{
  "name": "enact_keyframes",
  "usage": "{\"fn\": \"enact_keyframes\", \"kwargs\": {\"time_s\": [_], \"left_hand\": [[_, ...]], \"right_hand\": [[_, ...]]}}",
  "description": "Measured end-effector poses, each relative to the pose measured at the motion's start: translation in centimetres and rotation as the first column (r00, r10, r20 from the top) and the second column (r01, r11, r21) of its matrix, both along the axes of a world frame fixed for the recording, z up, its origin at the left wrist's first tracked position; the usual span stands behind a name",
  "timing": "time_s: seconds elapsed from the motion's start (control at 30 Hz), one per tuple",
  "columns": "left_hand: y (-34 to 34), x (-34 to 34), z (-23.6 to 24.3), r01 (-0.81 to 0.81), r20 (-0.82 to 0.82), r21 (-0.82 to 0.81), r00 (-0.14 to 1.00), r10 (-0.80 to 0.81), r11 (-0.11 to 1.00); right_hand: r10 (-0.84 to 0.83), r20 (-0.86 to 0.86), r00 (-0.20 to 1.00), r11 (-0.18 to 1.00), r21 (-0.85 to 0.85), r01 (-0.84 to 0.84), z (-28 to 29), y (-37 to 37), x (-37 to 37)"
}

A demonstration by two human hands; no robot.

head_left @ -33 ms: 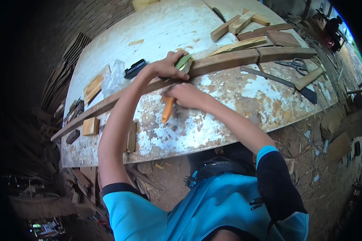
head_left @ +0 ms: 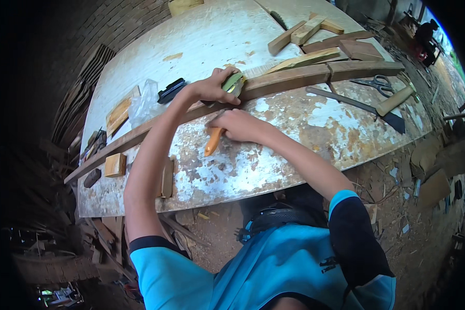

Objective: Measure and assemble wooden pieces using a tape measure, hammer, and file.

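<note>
My left hand [head_left: 217,88] is closed around a small green, shiny object with a yellow patch [head_left: 234,82], above a long dark wooden beam [head_left: 289,78] that crosses the workbench. What kind of object it is, I cannot make out. Just on the near side of the beam, my right hand [head_left: 237,125] grips an orange-handled tool [head_left: 213,142]. Its handle points down toward me, while its working end is hidden by my fingers. Beyond my left wrist lie a black case-like object [head_left: 172,90] and a crumpled clear plastic bag [head_left: 145,103].
Right of my hands lie scissors [head_left: 380,84], a hammer-like tool with a pale handle [head_left: 395,101] and a long dark-bladed tool [head_left: 346,101]. Wood offcuts [head_left: 307,31] are piled at the far right. A wooden block [head_left: 115,165] sits at the near left of the worn bench [head_left: 315,134].
The whole view has shifted very slightly. Both hands keep their grips, and the orange handle is tilted a little differently.
</note>
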State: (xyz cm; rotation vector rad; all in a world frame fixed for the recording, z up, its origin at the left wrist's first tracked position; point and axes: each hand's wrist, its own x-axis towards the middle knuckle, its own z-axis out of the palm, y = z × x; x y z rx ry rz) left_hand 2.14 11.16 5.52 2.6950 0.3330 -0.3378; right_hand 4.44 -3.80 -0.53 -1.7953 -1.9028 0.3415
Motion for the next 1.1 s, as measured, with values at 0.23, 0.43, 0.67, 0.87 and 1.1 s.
{"fn": "enact_keyframes", "kwargs": {"time_s": [0.23, 0.43, 0.67, 0.87, 1.1], "left_hand": [[0.1, 0.0, -0.1, -0.001, -0.003, -0.075, 1.0, 0.001, 0.997], [-0.2, -0.1, 0.2, 0.013, -0.037, -0.112, 0.999, -0.018, 0.994], [-0.3, 0.0, 0.0, -0.009, 0.011, -0.101, 1.0, 0.01, 0.995], [-0.5, -0.3, -0.4, -0.028, 0.047, -0.145, 0.998, 0.036, 0.989], [-0.4, 0.0, -0.9, -0.001, 0.098, -0.109, 0.995, 0.011, 0.994]], "right_hand": [[0.446, -0.434, 0.783, 0.769, -0.262, -0.583, 2.8, -15.8, -0.1], [0.086, -0.178, 0.98, 0.971, -0.207, -0.122, 5.8, -13.3, 8.1], [-0.132, -0.297, 0.946, 0.991, -0.058, 0.12, -1.1, -6.8, 10.9], [-0.065, -0.578, 0.813, 0.888, -0.405, -0.216, 2.2, -24.8, 9.2], [-0.491, -0.346, 0.8, 0.871, -0.184, 0.455, 4.4, -25.2, 13.6]]}}
